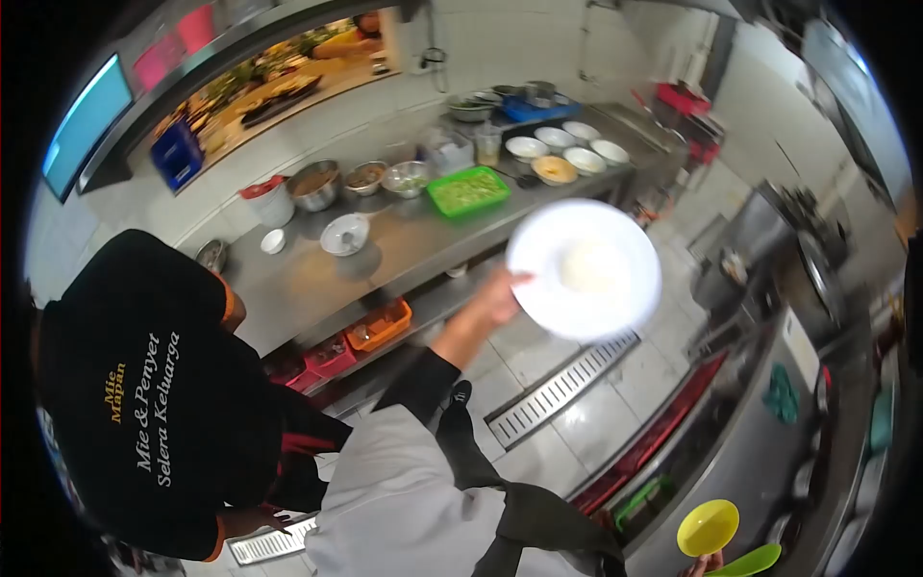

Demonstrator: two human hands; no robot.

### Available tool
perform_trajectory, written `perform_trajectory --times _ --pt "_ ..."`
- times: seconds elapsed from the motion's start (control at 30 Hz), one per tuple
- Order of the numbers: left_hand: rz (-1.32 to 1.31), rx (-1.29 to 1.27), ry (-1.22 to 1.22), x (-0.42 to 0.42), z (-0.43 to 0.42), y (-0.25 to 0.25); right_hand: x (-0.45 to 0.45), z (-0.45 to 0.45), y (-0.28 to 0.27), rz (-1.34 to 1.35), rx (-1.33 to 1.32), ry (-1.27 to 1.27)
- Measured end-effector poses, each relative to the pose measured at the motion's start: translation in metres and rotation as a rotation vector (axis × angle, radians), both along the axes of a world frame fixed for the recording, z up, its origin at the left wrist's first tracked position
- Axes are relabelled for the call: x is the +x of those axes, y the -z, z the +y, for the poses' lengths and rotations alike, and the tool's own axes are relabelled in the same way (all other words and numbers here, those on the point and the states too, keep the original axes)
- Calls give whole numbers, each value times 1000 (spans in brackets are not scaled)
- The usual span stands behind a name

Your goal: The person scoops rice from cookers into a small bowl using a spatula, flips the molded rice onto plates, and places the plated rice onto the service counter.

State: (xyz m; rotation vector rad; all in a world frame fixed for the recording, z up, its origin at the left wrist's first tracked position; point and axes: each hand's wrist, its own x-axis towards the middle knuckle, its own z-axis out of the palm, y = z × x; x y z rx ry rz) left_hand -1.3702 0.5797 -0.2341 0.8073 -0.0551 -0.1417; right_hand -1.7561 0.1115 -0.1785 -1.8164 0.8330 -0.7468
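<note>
My left hand (498,296) grips the edge of a wide white plate (623,306), held out over the floor. A pale white mound (585,264), looking like rice, lies in the plate's middle; motion blurs it. Low at the right edge of my body, my right hand (707,563) is partly cut off by the frame, its fingers closed at a small yellow bowl (709,528). A bright green spoon-like utensil (753,560) lies right beside that hand; whether the hand also holds it, I cannot tell.
A co-worker in a black shirt (144,385) stands at left by the steel counter (385,245). On it are several white bowls (556,139), a green tray (468,192) and metal bowls (315,185). A floor drain (558,389) runs below; cooking equipment (760,240) stands right.
</note>
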Motion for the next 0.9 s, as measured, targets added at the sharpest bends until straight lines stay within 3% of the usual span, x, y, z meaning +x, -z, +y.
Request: perform_trajectory --times 0.03,0.17,0.23,0.27,0.33,0.47,0.53,0.63,0.67,0.83,0.9 --pt "-30 -8 -239 6 50 -39 31 6 15 -74 46 -120" --pt "-66 55 -789 119 304 -71 207 109 48 -94 52 -294" --pt "-139 -10 -912 179 418 -90 297 215 20 -170 172 -364" --pt "-175 -3 -995 208 462 -102 339 231 40 -155 190 -352" --pt "-249 -10 -1121 272 551 -114 416 301 27 -129 191 -389" --pt "-119 -84 -1306 389 689 -143 539 407 4 17 259 -469" --pt "-149 -118 -1337 442 737 -137 572 448 -19 151 142 -424" --pt "-191 -192 -1388 508 785 -116 610 467 -10 105 -15 -350" --pt "-212 -213 -1394 525 796 -110 614 470 -12 111 111 -432" --pt "-299 -252 -1456 586 832 -78 621 477 -14 65 15 -392" --pt "75 -124 -1447 580 818 -101 625 464 0 114 -24 -312"
